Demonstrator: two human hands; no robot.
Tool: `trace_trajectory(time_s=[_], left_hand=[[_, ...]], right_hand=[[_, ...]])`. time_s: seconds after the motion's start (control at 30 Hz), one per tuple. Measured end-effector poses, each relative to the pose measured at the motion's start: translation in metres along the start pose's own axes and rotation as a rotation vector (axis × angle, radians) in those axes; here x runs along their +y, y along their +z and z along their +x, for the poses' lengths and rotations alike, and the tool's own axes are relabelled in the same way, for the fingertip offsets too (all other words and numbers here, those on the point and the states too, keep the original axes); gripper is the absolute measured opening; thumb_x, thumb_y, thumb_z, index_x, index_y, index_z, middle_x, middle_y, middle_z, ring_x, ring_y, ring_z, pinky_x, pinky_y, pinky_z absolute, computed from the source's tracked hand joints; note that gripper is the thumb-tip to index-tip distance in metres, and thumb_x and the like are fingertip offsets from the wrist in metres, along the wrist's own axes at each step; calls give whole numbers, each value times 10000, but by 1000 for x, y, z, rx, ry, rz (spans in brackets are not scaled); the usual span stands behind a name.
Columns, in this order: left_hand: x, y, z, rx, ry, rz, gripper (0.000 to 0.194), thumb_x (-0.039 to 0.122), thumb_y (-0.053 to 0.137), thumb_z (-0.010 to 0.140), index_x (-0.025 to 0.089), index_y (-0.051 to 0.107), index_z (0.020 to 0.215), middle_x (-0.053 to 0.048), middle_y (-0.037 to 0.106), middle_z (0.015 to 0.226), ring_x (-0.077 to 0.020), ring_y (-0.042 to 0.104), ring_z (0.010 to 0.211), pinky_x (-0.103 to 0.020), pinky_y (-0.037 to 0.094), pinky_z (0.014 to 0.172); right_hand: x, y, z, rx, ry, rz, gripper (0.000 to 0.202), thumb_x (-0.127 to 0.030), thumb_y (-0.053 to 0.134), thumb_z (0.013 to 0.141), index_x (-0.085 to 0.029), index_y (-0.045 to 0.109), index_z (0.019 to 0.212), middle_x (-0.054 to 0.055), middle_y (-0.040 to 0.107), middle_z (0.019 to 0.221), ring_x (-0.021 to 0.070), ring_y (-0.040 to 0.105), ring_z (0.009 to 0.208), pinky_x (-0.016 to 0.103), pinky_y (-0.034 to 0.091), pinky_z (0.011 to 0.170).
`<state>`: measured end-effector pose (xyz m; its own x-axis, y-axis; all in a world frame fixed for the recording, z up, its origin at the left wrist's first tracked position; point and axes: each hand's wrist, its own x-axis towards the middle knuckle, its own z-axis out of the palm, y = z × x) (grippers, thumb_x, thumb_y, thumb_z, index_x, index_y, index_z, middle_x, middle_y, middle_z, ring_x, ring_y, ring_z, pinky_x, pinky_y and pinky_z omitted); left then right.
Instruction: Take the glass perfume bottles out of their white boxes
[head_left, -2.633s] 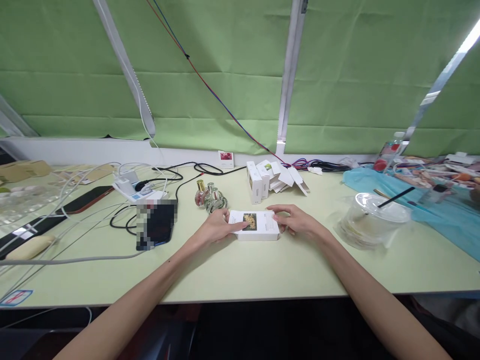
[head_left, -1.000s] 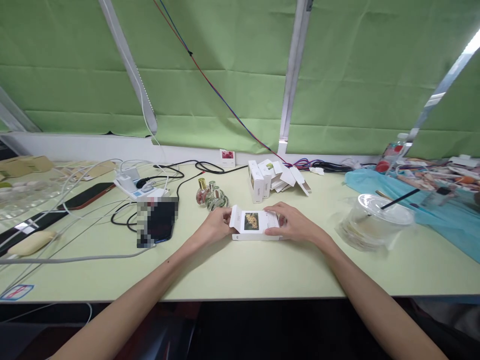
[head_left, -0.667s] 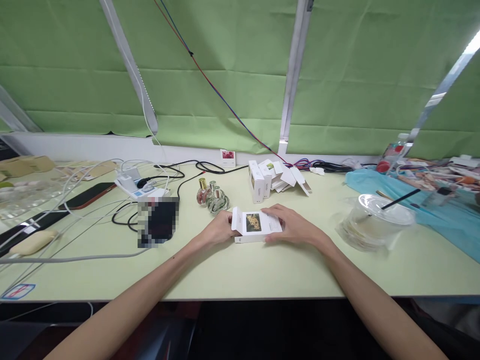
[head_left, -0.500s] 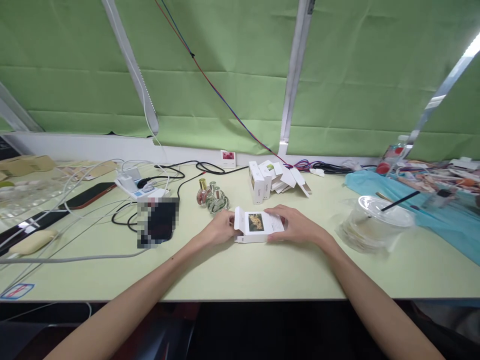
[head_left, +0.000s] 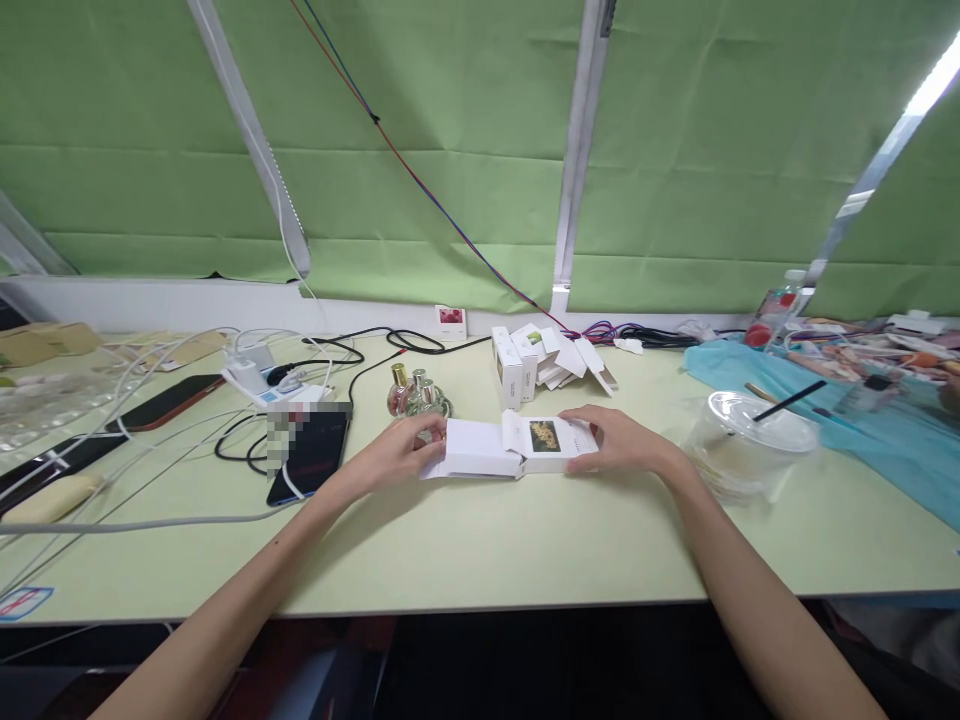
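My right hand (head_left: 616, 440) grips the right end of a small white carton (head_left: 564, 462) printed with a picture of yellow flowers. Its left end is open, with a flap raised. Out of that end extends a plain white inner box (head_left: 480, 447), pinched at its far left by my left hand (head_left: 397, 450). Both pieces lie low over the table, end to end. Just behind my left hand stand several small glass bottles (head_left: 424, 398) with gold and silver caps, partly hidden by the hand.
White cartons (head_left: 512, 368) stand behind, beside a heap of folded white card (head_left: 574, 358). At left lie a phone (head_left: 319, 455), a power strip (head_left: 262, 385) and tangled cables. A lidded plastic cup (head_left: 757, 435) with a black straw stands right, near blue plastic sheeting (head_left: 847, 420).
My left hand has moved left, drawing the white inner box out of the printed carton. My right hand and the carton have shifted slightly right in view.
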<state>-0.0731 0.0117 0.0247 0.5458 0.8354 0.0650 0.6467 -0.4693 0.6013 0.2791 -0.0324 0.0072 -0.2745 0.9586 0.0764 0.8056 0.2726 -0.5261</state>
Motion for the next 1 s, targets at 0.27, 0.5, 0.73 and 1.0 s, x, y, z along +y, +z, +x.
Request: trace_trajectory(time_s=[0.27,0.5,0.73,1.0], left_hand=[[19,-7,1,33,69,43,293,466,458,895,188,550,912,-23,617,818,-153,553,657,-240,401,560],[28,-2,8,57,136,118,234,406,446,914,191,530,869,-11,597,734,-156,538,640,-248,373,565],[35,-5,10,76,202,247,217,304,446,903,169,615,890,-56,653,866,-175,581,697,-282,409,647],[59,-6,15,97,244,446,250,203,440,910,179,667,810,-57,671,836,-198,613,740,-312,405,750]], right_hand=[[-16,7,3,251,-47,-189,821,-645,756,719,-225,571,1399,175,460,1500,411,346,1416,620,300,1120],[-62,42,13,114,-415,-94,634,-517,632,914,-251,470,1466,122,535,1475,294,406,1430,551,233,1191],[-59,50,19,188,-393,-109,365,-314,458,1033,-201,573,1361,113,638,1374,250,564,1301,509,283,1171],[-67,52,17,299,-360,-251,482,-440,470,1020,-147,510,1402,158,706,1226,294,627,1184,467,408,1054]])
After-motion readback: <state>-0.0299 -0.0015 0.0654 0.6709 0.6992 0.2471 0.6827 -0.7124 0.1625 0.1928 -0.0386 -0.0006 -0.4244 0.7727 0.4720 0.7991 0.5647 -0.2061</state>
